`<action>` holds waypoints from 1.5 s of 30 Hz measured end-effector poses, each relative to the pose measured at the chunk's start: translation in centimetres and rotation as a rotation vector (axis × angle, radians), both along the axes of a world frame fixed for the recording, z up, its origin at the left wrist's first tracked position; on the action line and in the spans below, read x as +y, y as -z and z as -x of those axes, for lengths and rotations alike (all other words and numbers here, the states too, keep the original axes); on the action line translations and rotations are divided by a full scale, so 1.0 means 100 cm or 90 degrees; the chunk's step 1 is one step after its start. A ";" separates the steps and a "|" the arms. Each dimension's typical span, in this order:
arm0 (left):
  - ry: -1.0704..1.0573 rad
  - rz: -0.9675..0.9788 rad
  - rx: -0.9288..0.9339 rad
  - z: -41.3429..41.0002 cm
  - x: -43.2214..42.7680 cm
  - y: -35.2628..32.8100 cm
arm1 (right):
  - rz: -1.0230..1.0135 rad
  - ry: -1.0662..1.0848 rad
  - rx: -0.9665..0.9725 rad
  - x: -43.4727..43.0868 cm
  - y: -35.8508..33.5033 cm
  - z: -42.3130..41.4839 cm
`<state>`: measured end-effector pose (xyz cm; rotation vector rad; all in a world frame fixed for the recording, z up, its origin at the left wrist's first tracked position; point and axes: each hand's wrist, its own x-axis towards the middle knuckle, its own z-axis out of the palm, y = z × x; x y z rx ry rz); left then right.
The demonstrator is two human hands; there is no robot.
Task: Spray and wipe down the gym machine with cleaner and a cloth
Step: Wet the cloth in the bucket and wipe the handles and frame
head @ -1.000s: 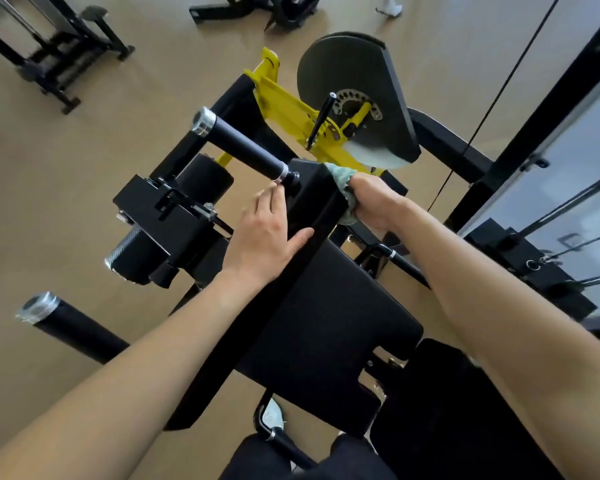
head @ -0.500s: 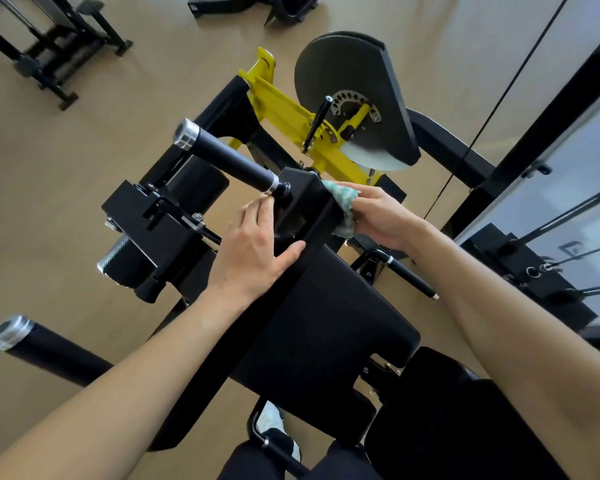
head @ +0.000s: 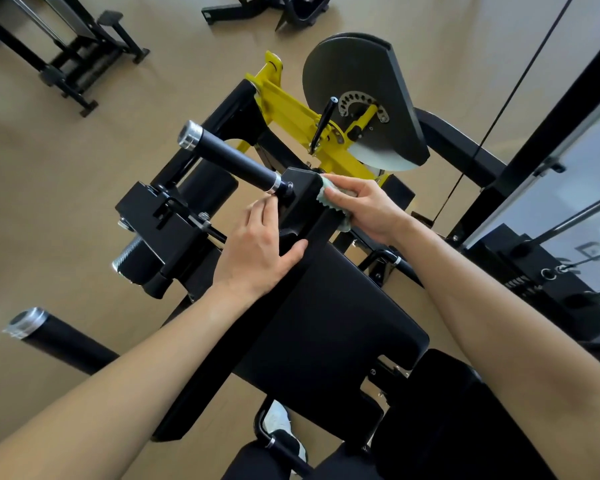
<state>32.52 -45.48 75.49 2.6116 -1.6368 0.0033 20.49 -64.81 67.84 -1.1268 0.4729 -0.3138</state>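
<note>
The gym machine has a black padded backrest, a black frame bar and a black grip handle with a chrome end. My left hand rests on the frame bar just below the handle's base, thumb hooked over the bar's right edge. My right hand holds a pale green cloth bunched under its fingers and presses it against the right side of the bar's top. No spray bottle is in view.
A yellow lever arm and a grey cam disc sit beyond the bar. A second handle juts out at lower left. A weight stack with cables stands at right. Other black equipment sits on the tan floor.
My right hand with the cloth has slid from behind the bar's top round to its near right side. My left hand has stayed on the bar.
</note>
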 end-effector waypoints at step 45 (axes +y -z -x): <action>0.027 0.012 -0.026 -0.003 0.002 0.005 | 0.154 0.162 -0.018 0.044 0.017 0.020</action>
